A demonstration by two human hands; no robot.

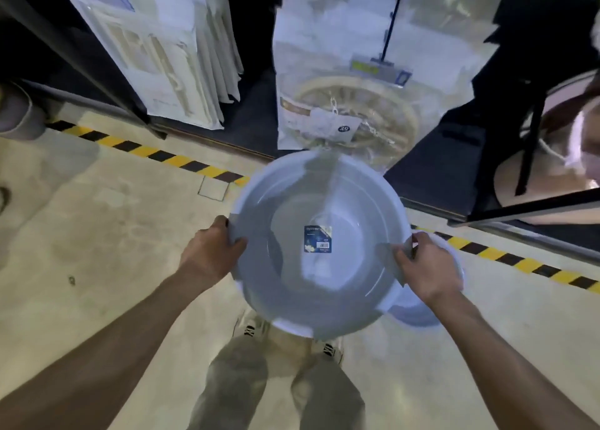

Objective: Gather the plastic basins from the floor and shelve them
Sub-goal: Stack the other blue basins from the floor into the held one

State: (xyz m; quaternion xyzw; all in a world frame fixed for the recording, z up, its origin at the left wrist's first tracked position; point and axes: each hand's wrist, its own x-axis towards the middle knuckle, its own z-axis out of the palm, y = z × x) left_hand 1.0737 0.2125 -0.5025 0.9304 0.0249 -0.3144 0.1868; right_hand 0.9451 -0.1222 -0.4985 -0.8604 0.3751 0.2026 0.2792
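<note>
Left hand (212, 246) and right hand (425, 267) gripping opposite rims of a pale basin (316, 244) — possibly a second basin (418, 312) underneath — above the floor (113, 234).

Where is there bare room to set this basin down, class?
Bare floor lies left of the left hand, below the striped tape. Crowded: packaged goods ahead of the basin, and a second basin under the right hand.

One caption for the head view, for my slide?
Both hands, left hand and right hand, hold a blue basin above the floor.
</note>
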